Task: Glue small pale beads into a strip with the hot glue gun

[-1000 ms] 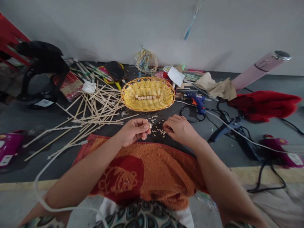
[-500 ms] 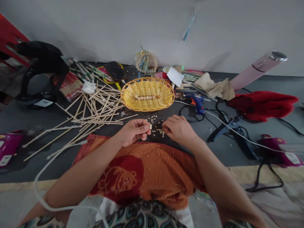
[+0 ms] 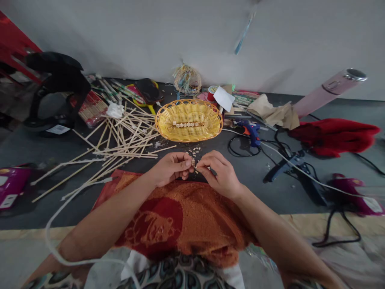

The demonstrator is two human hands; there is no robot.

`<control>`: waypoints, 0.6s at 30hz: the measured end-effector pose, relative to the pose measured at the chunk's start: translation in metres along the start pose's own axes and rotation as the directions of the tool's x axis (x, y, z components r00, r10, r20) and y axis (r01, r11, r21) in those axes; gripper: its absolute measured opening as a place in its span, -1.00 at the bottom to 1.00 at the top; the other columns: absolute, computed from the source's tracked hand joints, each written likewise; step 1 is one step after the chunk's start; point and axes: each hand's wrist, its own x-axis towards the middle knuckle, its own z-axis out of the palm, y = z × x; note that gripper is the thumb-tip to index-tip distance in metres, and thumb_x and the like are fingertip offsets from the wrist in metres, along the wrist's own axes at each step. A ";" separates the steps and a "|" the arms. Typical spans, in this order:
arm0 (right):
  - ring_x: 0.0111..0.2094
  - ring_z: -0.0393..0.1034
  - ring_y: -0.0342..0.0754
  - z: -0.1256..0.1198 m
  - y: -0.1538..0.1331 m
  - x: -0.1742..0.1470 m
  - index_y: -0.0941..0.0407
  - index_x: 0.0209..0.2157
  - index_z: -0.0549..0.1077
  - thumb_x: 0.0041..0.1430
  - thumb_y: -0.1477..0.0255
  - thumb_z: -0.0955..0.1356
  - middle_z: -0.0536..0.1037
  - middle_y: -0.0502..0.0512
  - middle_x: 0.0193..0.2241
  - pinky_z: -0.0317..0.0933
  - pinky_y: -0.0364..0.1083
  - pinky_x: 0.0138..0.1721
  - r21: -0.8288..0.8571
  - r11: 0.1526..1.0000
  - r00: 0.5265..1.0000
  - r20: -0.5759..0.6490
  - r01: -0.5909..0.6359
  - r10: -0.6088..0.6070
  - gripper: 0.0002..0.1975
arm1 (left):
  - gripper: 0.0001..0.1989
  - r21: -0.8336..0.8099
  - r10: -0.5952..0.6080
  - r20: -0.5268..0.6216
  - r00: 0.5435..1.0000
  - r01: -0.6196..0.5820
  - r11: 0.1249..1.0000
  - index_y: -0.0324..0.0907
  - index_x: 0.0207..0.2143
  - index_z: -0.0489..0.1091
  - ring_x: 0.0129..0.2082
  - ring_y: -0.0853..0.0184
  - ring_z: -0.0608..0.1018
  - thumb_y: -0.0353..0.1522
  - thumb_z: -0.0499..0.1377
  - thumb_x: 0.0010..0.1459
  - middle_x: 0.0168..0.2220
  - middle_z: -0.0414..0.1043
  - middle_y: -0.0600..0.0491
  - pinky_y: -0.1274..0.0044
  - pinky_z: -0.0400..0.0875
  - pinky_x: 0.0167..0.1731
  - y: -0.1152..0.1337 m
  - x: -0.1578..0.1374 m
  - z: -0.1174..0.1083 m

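Observation:
My left hand pinches a small cluster of short wooden pieces between thumb and forefinger. Close beside it, my right hand has thumb and forefinger pinched on a short wooden piece, its tip near the cluster. Between and behind the fingers, several loose wooden pieces lie scattered on the dark table. A yellow woven basket stands just beyond, with a row of joined wooden pieces in it. Below my hands an orange and red towel covers the table's front edge and my lap.
Thin wooden sticks are heaped at left, beside a black headset-like device. A blue glue gun with cords lies at right. Farther right are a red cloth and a pink flask. A white cable crosses my left arm.
My right hand has moved left from the loose pieces to my left fingertips, now pinching a small piece. My left hand keeps its cluster. The view has shifted slightly.

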 end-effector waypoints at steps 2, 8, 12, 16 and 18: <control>-0.26 0.39 -0.05 0.003 0.001 -0.001 0.09 -0.30 0.42 0.24 0.49 0.32 0.50 0.08 -0.35 0.28 -0.02 -0.19 -0.016 1.000 1.000 -0.021 0.019 -0.019 -0.96 | -0.80 0.007 -0.001 0.005 1.000 0.001 1.000 -0.28 -0.37 0.40 -0.58 0.51 0.40 -0.33 0.31 0.06 -0.47 0.44 0.05 0.64 0.32 -0.55 0.000 0.000 0.000; -0.26 0.39 -0.07 0.003 0.004 0.000 0.08 -0.30 0.42 0.22 0.51 0.34 0.50 0.07 -0.34 0.29 -0.03 -0.20 -0.024 1.000 0.998 -0.057 0.018 -0.020 -0.96 | -0.80 0.030 0.015 0.022 1.000 -0.015 0.999 -0.29 -0.37 0.41 -0.57 0.51 0.40 -0.32 0.31 0.06 -0.46 0.44 0.05 0.63 0.33 -0.55 -0.003 0.001 -0.002; -0.26 0.40 -0.06 0.004 0.003 0.000 0.09 -0.30 0.42 0.22 0.49 0.34 0.50 0.07 -0.35 0.28 -0.04 -0.20 -0.034 0.999 0.999 -0.046 0.016 -0.017 -0.98 | -0.79 0.050 0.016 0.026 1.000 -0.017 0.999 -0.29 -0.37 0.42 -0.58 0.52 0.41 -0.32 0.32 0.06 -0.46 0.44 0.06 0.63 0.34 -0.55 -0.003 0.001 -0.001; -0.26 0.40 -0.08 0.003 0.003 0.000 0.09 -0.29 0.43 0.21 0.49 0.36 0.49 0.06 -0.35 0.29 -0.04 -0.20 -0.029 1.000 0.999 -0.040 0.010 -0.011 -0.98 | -0.79 0.047 0.016 0.026 1.000 -0.017 0.999 -0.29 -0.37 0.42 -0.58 0.51 0.41 -0.32 0.32 0.05 -0.46 0.44 0.06 0.63 0.35 -0.55 -0.002 0.002 -0.001; -0.26 0.40 -0.08 0.001 0.004 -0.001 0.10 -0.28 0.43 0.21 0.50 0.36 0.49 0.07 -0.34 0.29 -0.04 -0.19 -0.028 0.999 0.999 -0.040 0.014 -0.015 -0.96 | -0.78 0.041 0.017 0.021 1.000 -0.018 0.999 -0.29 -0.37 0.41 -0.58 0.51 0.40 -0.31 0.32 0.05 -0.47 0.44 0.07 0.63 0.34 -0.56 -0.002 0.001 -0.001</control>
